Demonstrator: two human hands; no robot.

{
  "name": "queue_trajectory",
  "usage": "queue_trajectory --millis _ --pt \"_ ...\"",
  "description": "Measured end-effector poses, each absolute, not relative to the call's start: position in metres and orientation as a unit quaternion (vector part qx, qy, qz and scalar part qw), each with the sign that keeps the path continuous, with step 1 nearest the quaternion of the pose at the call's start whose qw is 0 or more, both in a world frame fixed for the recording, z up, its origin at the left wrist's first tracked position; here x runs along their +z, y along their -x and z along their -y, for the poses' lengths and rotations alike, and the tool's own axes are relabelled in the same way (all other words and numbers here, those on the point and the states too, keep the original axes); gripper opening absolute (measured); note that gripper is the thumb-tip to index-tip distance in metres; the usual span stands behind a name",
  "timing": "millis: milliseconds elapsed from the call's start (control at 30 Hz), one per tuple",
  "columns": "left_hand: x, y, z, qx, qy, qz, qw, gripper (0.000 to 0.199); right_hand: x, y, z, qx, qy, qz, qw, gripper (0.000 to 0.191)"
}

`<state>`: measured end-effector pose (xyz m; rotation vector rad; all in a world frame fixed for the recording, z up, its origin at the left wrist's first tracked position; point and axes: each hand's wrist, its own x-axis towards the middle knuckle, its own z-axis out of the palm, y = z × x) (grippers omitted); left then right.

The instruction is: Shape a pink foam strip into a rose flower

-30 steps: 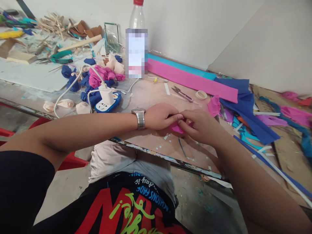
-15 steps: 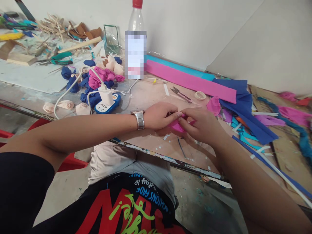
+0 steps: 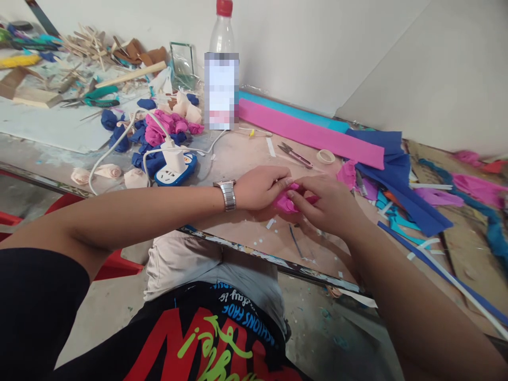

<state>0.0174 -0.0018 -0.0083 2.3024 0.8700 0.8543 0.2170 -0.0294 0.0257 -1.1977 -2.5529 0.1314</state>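
Note:
Close to the table's front edge, both hands meet around a piece of pink crepe paper (image 3: 286, 203). My left hand (image 3: 260, 188), with a metal watch at its wrist, is closed on the paper's left side. The fingers of my right hand (image 3: 326, 201) pinch its right side between thumb and forefinger. Folds show in the paper below the fingertips; its upper part is mostly covered by them. Just beyond the hands lie small thread snips (image 3: 296, 156) and a roll of tape (image 3: 326, 156).
A blue power strip (image 3: 177, 172) with a white plug and cable sits left of the hands. Behind it are rolled paper flowers (image 3: 162, 127). A phone (image 3: 221, 92) leans on a bottle (image 3: 223, 34). Pink crepe paper strips (image 3: 313, 132) and blue sheets (image 3: 416, 196) lie to the right.
Both hands stay in nearly the same place. My left thumb has shifted slightly up, and the pink paper between the hands looks more gathered, with more of it showing.

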Motion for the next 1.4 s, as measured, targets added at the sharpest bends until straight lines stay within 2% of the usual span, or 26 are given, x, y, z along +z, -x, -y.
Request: queue_trajectory --millis 433,767,1000,1400 --pt "-0.0106 -0.0172 0.0009 0.284 -0.858 -0.321 0.285 0.039 0.0239 -0.2169 0.0280 0.052 0.388 0.897 0.207 0.018" --pt "-0.0089 -0.0170 0.0032 0.337 -0.834 -0.298 0.319 0.033 0.0282 -0.2167 0.0286 0.026 0.429 0.872 0.234 0.030" --pt "-0.0085 -0.0178 0.0036 0.346 -0.841 -0.282 0.307 0.042 0.0272 -0.2173 0.0273 0.015 0.449 0.862 0.234 0.036" --pt "-0.0113 -0.0172 0.0019 0.350 -0.837 -0.288 0.308 0.040 0.0250 -0.2167 0.0301 0.021 0.444 0.861 0.248 0.020"
